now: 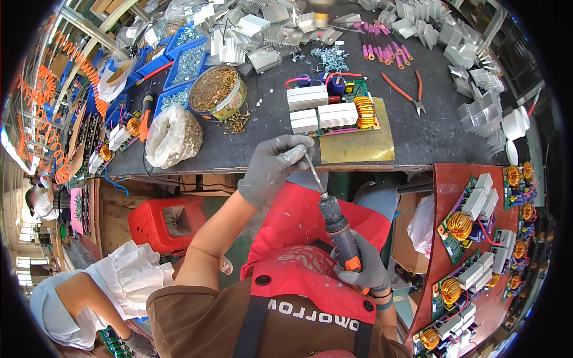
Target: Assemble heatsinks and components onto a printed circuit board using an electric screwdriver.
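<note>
In a grey glove, my right hand (pixel 369 265) grips a black and orange electric screwdriver (pixel 341 235) in front of my red apron. Its long bit (pixel 315 174) points up and away toward the bench edge. My left hand (pixel 271 167), gloved too, has thumb and fingers pinched together at the bit's tip; whatever small thing they hold there is hidden. Just beyond, a circuit board (pixel 362 89) with white heatsinks (pixel 338 116), a copper-wound coil (pixel 364 112) and dark capacitors lies partly on a brass-coloured plate (pixel 358 147).
Left on the bench are a tub of brass screws (pixel 215 89), a plastic bag (pixel 174 137) and blue screw bins (pixel 188 64). Pliers (pixel 407 92) and finned heatsinks (pixel 256 25) lie farther back. Finished-looking boards (pixel 468 218) cover the red board at right. A co-worker's arm (pixel 92 298) shows lower left, near a red stool (pixel 170 224).
</note>
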Demonstrator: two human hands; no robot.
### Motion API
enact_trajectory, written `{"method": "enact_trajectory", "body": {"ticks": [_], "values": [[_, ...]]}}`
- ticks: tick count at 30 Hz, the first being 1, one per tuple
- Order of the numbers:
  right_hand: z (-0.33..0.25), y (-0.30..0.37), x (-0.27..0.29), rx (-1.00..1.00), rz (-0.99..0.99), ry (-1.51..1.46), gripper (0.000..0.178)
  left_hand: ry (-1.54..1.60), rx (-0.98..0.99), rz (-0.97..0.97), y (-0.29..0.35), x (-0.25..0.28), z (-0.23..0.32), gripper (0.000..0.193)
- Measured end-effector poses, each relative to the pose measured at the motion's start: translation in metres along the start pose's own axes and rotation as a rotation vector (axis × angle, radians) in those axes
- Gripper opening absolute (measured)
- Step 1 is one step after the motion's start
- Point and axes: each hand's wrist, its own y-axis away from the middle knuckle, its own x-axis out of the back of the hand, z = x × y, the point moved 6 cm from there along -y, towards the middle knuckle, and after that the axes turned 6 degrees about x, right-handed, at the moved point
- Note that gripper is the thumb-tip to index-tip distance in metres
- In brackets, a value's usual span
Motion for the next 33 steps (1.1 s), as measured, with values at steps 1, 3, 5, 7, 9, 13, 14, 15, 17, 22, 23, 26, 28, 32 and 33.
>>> {"method": "enact_trajectory", "body": {"ticks": [1,3,5,7,9,13,14,15,17,22,23,26,28,32,33], "values": [[0.001,0.002,0.001,-0.03,0.018,0.005,0.094,0.184,0.109,-0.002,0.001,-0.003,-0.008,0.028],[-0.001,0.004,0.002,-0.025,0.013,0.029,0.095,0.239,0.119,-0.031,0.001,-0.005,-0.009,0.028],[-0.001,0.004,0.002,-0.041,0.019,0.039,0.095,0.294,0.128,-0.054,0.001,-0.007,-0.01,0.029],[-0.003,0.003,0.002,-0.015,0.002,0.069,0.095,0.265,0.144,-0.047,0.001,-0.007,-0.011,0.031],[-0.003,0.004,0.002,-0.01,0.019,0.095,0.095,0.239,0.158,-0.039,0.001,-0.006,-0.014,0.031],[-0.002,0.007,0.006,0.033,0.066,0.209,0.094,0.26,0.151,-0.051,-0.001,-0.004,-0.015,0.031],[-0.003,0.007,0.004,0.052,0.042,0.227,0.094,0.244,0.154,-0.036,-0.001,-0.004,-0.017,0.031],[0.0,0.011,0.007,0.016,0.091,0.281,0.094,0.249,0.153,-0.079,-0.002,-0.009,-0.018,0.031],[0.001,0.009,0.011,0.03,0.153,0.349,0.095,0.25,0.161,-0.092,0.0,-0.011,-0.017,0.03],[0.002,0.003,0.003,0.128,0.191,0.598,0.084,0.417,0.042,0.002,-0.003,-0.028,-0.013,0.02],[0.003,0.008,0.005,0.024,0.265,0.714,0.074,0.405,0.002,0.018,-0.001,-0.029,-0.013,0.02],[-0.016,0.006,0.002,0.351,0.31,0.812,0.096,0.447,-0.094,0.024,0.001,-0.037,-0.013,0.022],[-0.007,0.015,0.012,0.192,0.337,0.581,0.09,0.482,-0.067,-0.057,0.001,-0.042,-0.015,0.021],[0.01,0.02,0.015,0.029,0.164,-0.021,0.079,0.377,0.143,-0.119,0.004,-0.055,-0.019,0.021],[0.01,0.019,0.011,0.063,0.106,-0.249,0.074,0.395,0.146,-0.103,0.006,-0.058,-0.018,0.02]]}}
